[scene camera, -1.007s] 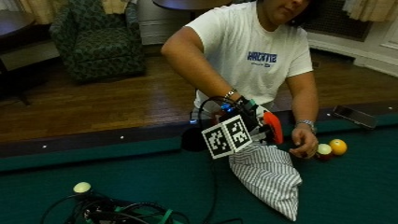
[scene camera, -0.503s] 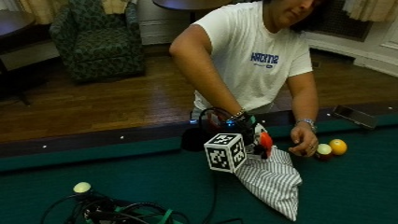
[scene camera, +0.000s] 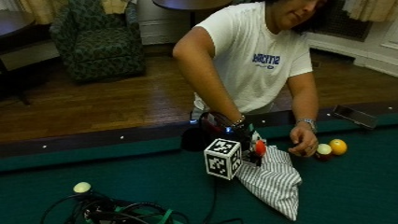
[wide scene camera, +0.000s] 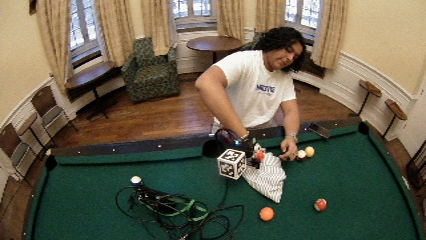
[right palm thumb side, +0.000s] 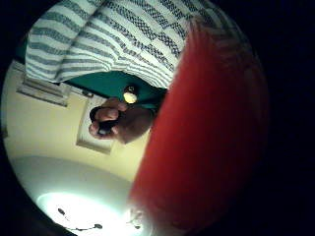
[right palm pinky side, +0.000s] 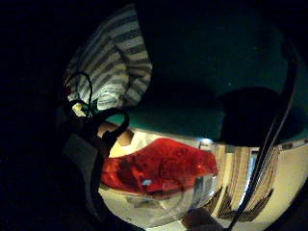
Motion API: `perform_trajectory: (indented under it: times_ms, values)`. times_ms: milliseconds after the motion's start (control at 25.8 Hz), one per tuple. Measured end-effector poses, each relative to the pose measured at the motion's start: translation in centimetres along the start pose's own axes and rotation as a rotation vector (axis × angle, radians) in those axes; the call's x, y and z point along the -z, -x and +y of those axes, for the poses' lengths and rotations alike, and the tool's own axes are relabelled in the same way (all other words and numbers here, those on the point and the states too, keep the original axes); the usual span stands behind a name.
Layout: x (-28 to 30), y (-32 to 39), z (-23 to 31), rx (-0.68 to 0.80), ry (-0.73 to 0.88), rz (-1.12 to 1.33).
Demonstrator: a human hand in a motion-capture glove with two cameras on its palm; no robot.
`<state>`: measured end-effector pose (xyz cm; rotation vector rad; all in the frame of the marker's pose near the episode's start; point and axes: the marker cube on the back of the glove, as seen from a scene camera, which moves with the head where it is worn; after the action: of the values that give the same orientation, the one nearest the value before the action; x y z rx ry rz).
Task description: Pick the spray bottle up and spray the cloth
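Green felt table [scene camera: 143, 182], striped cloth [scene camera: 273, 182], wood floor [scene camera: 112, 102]

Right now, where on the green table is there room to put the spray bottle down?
Bare green felt lies between the striped cloth and the far rail beyond the red ball, and between the cloth and the orange ball. It is crowded by the cable tangle and around the bare hand with its two balls.
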<state>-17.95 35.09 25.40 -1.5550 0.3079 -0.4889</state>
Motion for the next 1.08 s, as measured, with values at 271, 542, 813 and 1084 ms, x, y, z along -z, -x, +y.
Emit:
perform_trajectory:
  times_ms: [271,542,813,1084]
  values:
    - [-0.1,-0.2,-0.4,-0.016,0.011,0.005]
    - [0.1,-0.2,0.1,-0.013,0.024,0.009]
    - [0.6,0.9,1.4,0.038,0.01,0.037]
    - [1.7,4.7,4.5,0.228,-0.051,0.023]
